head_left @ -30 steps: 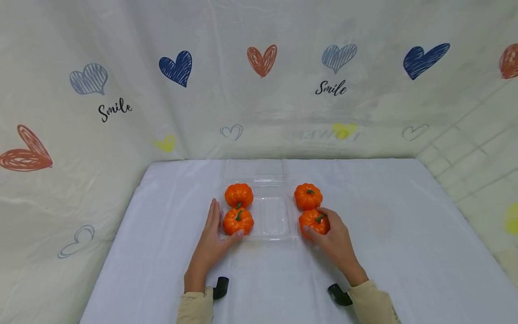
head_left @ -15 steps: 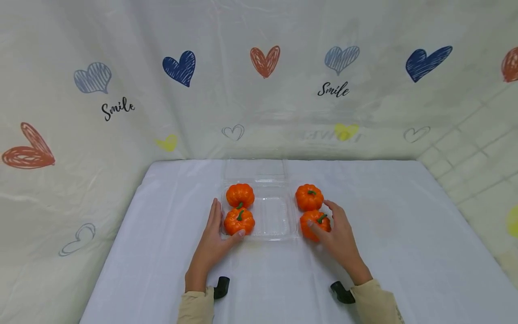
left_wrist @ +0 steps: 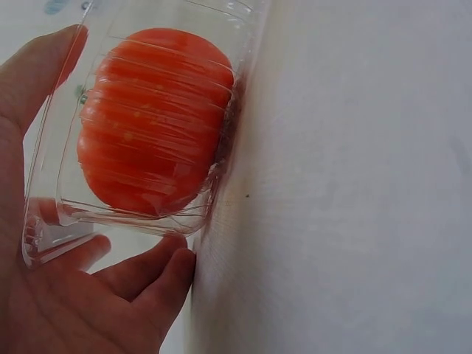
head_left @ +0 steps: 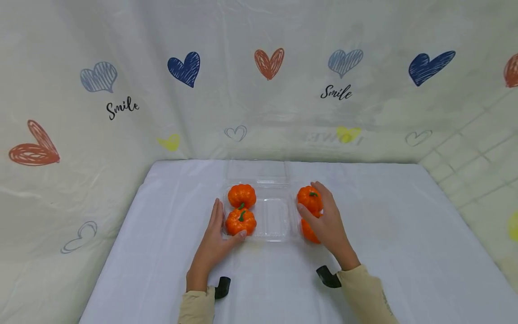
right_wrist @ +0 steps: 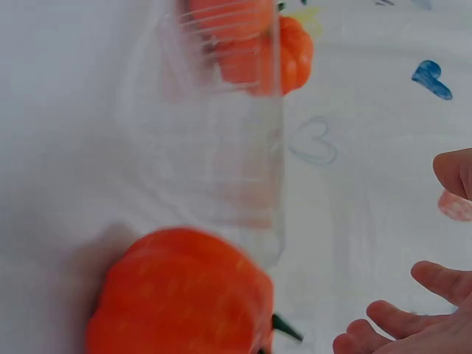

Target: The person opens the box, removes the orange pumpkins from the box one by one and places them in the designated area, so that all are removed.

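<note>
A clear plastic container (head_left: pixel 275 220), its lid (head_left: pixel 255 171) folded back, holds two squat, ribbed orange bell peppers, the far one (head_left: pixel 242 195) and the near one (head_left: pixel 240 222), in its left half. My left hand (head_left: pixel 214 247) grips its front left corner, thumb over the front rim, fingers along the left side. The left wrist view shows a pepper (left_wrist: pixel 155 122) through the wall. Right of the container stand two more bell peppers, a far one (head_left: pixel 309 198) and a near one (head_left: pixel 309 231). My right hand (head_left: pixel 325 222) spreads over the far one, partly covering the near one.
A white cloth covers the table (head_left: pixel 388 234). Behind it hangs a pale curtain (head_left: pixel 291 108) printed with hearts. A black wrist camera (head_left: pixel 328 276) sits at the right wrist and another camera (head_left: pixel 222 287) at the left.
My right hand has let go of the near loose pepper and moved away from me to the far one. My left hand stays at the container's corner. The view has shifted slightly.
</note>
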{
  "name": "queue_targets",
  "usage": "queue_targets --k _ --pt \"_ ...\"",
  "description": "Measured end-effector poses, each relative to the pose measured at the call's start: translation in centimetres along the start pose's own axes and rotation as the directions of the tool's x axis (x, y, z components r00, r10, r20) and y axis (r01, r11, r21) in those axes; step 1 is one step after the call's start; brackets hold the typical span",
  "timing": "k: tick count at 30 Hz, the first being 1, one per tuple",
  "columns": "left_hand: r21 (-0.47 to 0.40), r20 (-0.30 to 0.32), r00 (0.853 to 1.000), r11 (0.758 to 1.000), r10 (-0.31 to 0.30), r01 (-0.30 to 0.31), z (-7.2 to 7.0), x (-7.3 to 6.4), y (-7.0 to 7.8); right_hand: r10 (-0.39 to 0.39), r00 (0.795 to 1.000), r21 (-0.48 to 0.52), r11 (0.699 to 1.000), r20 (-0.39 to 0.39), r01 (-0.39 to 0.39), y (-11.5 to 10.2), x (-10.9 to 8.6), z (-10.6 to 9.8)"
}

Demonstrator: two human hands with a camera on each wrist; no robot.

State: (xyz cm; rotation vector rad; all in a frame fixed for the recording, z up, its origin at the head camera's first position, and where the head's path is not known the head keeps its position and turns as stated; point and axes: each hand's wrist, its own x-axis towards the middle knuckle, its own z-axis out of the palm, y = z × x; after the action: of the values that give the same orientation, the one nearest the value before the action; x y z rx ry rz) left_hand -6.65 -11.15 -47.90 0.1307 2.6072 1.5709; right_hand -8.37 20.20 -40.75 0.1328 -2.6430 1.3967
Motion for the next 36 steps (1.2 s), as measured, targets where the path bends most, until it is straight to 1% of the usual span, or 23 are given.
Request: queue_targets --k 4,7,9,14,17,21,24,27,33,36 --pt "0.004 -0.002 1.000 1.000 -0.001 0.001 0.0 0.0 0.0 -0.047 0.998 0.036 0.998 0.048 0.046 -1.3 1.3 1.1" --pt "0.005 -0.004 1.000 1.000 -0.005 0.005 0.0 0.0 0.0 -0.086 0.991 0.026 0.996 0.100 0.084 -2.2 2.3 2.2" --pt "0.006 -0.005 1.000 1.000 -0.002 0.002 0.0 0.0 -0.1 -0.097 0.986 0.012 0.995 0.138 0.096 -2.9 2.8 2.8" --pt "0.007 -0.014 1.000 1.000 0.006 -0.006 0.0 0.0 -0.1 -0.170 0.965 -0.010 0.985 0.201 0.175 -4.3 4.4 4.2" --pt "0.002 -0.013 1.000 1.000 -0.001 0.001 0.0 0.0 0.0 -0.213 0.949 -0.010 0.975 0.234 0.221 -5.0 5.3 5.0" --pt "0.006 -0.012 1.000 1.000 0.000 0.000 -0.1 -0.1 0.2 -0.234 0.932 -0.007 0.969 0.278 0.246 -5.8 6.4 6.1" --pt "0.012 -0.018 1.000 1.000 0.011 -0.011 -0.1 -0.2 0.1 -0.250 0.907 -0.018 0.962 0.338 0.272 -6.0 7.1 7.3" --pt "0.013 -0.018 1.000 1.000 0.016 -0.016 0.0 -0.2 0.0 -0.251 0.876 -0.031 0.957 0.412 0.289 -6.2 7.7 8.2" --pt "0.011 -0.017 1.000 1.000 0.017 -0.017 0.0 -0.1 -0.1 -0.215 0.822 -0.083 0.950 0.528 0.302 -6.5 8.3 9.4" --pt "0.010 -0.013 1.000 1.000 0.019 -0.019 -0.1 0.0 -0.1 -0.202 0.796 -0.087 0.949 0.571 0.304 -6.4 8.5 9.7"
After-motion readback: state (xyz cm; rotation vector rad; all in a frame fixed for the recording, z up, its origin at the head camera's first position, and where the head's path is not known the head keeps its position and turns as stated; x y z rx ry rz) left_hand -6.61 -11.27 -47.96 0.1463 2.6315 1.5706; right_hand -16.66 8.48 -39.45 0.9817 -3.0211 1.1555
